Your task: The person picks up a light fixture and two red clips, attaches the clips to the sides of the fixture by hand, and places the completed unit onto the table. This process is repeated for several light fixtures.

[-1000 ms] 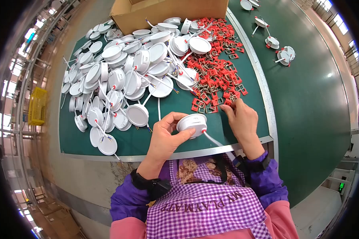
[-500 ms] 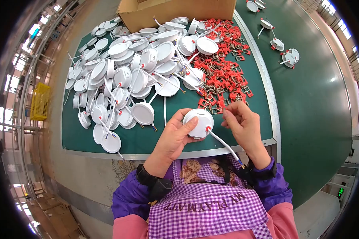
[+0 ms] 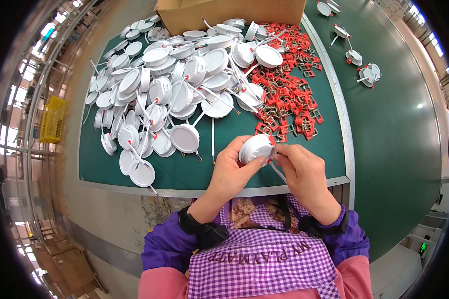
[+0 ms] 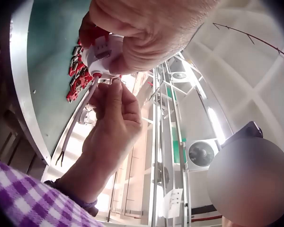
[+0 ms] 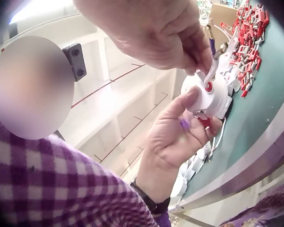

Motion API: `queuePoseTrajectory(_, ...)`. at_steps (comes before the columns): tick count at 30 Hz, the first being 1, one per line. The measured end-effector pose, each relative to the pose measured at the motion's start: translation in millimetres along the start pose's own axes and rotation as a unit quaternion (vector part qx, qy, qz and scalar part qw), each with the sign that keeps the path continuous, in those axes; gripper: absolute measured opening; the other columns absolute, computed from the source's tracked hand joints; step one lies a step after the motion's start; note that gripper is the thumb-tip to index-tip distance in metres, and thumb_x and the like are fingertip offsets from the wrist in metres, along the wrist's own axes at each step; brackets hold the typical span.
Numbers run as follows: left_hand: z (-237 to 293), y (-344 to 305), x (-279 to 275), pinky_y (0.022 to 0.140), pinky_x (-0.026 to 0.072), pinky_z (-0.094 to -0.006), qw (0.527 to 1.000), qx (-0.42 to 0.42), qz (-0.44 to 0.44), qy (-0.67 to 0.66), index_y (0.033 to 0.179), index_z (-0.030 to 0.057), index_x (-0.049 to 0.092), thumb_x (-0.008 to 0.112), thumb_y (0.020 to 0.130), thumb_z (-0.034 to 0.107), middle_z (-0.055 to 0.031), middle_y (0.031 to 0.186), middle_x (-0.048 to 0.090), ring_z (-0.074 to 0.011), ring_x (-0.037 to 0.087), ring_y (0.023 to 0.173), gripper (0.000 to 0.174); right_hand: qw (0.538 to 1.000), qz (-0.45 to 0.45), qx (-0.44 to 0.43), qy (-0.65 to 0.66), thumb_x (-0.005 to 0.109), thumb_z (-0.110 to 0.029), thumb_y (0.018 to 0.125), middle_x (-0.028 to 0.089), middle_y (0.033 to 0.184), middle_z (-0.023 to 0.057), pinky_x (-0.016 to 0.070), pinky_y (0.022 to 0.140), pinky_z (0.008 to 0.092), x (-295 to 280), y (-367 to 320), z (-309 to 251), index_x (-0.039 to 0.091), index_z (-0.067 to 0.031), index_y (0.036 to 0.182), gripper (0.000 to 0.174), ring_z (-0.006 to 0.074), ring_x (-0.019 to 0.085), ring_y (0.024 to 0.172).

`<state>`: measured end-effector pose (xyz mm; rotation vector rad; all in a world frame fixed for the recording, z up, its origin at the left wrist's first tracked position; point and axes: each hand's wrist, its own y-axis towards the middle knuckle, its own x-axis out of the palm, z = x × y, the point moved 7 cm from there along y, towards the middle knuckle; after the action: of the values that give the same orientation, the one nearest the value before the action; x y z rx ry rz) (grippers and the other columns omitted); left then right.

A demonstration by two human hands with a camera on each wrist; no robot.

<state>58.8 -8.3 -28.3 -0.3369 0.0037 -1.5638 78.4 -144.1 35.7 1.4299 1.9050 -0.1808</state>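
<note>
A white round downlight (image 3: pixel 254 148) with a white cable is gripped by my left hand (image 3: pixel 233 169), thumb on its back and fingers round the rim. Its cable comes out through a red grommet (image 5: pixel 208 87). My right hand (image 3: pixel 300 164) is at the light's edge beside that cable, thumb and forefinger pinching a small spring clip. In the left wrist view a bit of metal and red shows at the right fingertips (image 4: pixel 115 81); the fingers hide most of it. Another red clip (image 5: pixel 205 122) sits at the opposite side of the light, by the left fingers.
A heap of white downlights (image 3: pixel 159 92) with loose cables covers the green table's left and middle. Beside it lies a pile of red clips (image 3: pixel 289 94). A cardboard box (image 3: pixel 229 15) stands behind. Several lights lie on the green surface (image 3: pixel 394 129) at right, past a metal edge (image 3: pixel 336 94).
My right hand has come from the clip pile to the light's edge. The left hand has turned the light, its back first facing up and now tilted toward the right hand.
</note>
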Motion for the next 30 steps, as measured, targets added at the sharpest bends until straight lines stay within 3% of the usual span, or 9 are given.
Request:
queuePoseTrajectory(7,18,-4,4,0.076,0.0476,-0.0228,0.987,0.065,0.006,0.149,0.114,0.0007,0.056,0.065,0.082,0.004,-0.0034,0.099,0.062,-0.0083,0.058,0.089,0.033,1.000,-0.007,-0.008,-0.012,0.064,-0.004,0.080,0.061,0.076,0.0117,0.0478,0.055,0.0373,1,-3,2,0.060,-0.0026,0.091,0.012,0.0294,0.061,0.064)
queuePoseTrajectory(13,18,-1,8,0.073,0.0460,-0.0224,0.981,0.059,0.004,0.185,0.111,0.0015,0.057,0.066,0.082,0.007,-0.0024,0.096,0.062,-0.0070,0.056,0.085,0.031,0.999,0.023,-0.012,-0.020,0.063,0.000,0.078,0.060,0.075,0.0122,0.0476,0.054,0.0367,5,-8,4,0.059,-0.0023,0.092,0.014,0.0296,0.060,0.063)
queuePoseTrajectory(19,13,-3,13,0.072,0.0455,-0.0219,0.989,0.032,-0.034,0.137,0.110,0.0016,0.057,0.067,0.083,0.009,-0.0012,0.093,0.061,-0.0053,0.054,0.082,0.030,0.998,0.046,-0.031,0.011,0.062,0.004,0.078,0.060,0.073,0.0112,0.0483,0.053,0.0322,-5,-3,19,0.060,-0.0003,0.091,0.013,0.0233,0.061,0.061)
queuePoseTrajectory(21,13,-3,13,0.073,0.0457,-0.0219,0.990,0.027,-0.037,0.136,0.111,0.0021,0.056,0.066,0.083,0.008,-0.0005,0.093,0.060,-0.0048,0.054,0.083,0.030,0.991,-0.017,0.074,0.109,0.061,0.004,0.079,0.061,0.071,0.0110,0.0484,0.053,0.0291,-4,-1,32,0.061,0.0010,0.089,0.010,0.0189,0.062,0.060)
queuePoseTrajectory(22,13,-3,16,0.073,0.0459,-0.0220,0.992,0.028,-0.049,0.110,0.111,0.0020,0.056,0.066,0.083,0.008,-0.0005,0.093,0.060,-0.0049,0.054,0.084,0.031,0.991,-0.004,0.055,0.122,0.062,0.004,0.079,0.062,0.072,0.0109,0.0488,0.054,0.0275,-8,-2,28,0.062,0.0015,0.087,0.008,0.0176,0.063,0.060)
queuePoseTrajectory(25,9,-1,21,0.075,0.0466,-0.0222,0.995,0.024,-0.064,0.070,0.113,0.0015,0.054,0.065,0.084,0.006,-0.0012,0.096,0.060,-0.0059,0.055,0.087,0.031,0.996,0.031,0.005,0.080,0.062,0.003,0.080,0.063,0.074,0.0107,0.0496,0.056,0.0272,-19,2,20,0.062,0.0012,0.090,0.011,0.0173,0.064,0.063)
queuePoseTrajectory(30,13,3,16,0.075,0.0474,-0.0225,0.995,0.039,-0.005,0.087,0.113,0.0015,0.055,0.065,0.084,0.006,-0.0029,0.099,0.060,-0.0073,0.057,0.088,0.031,0.997,0.078,0.008,0.018,0.063,0.003,0.079,0.064,0.079,0.0131,0.0499,0.058,0.0288,-26,-1,19,0.062,0.0013,0.093,0.014,0.0215,0.065,0.067)
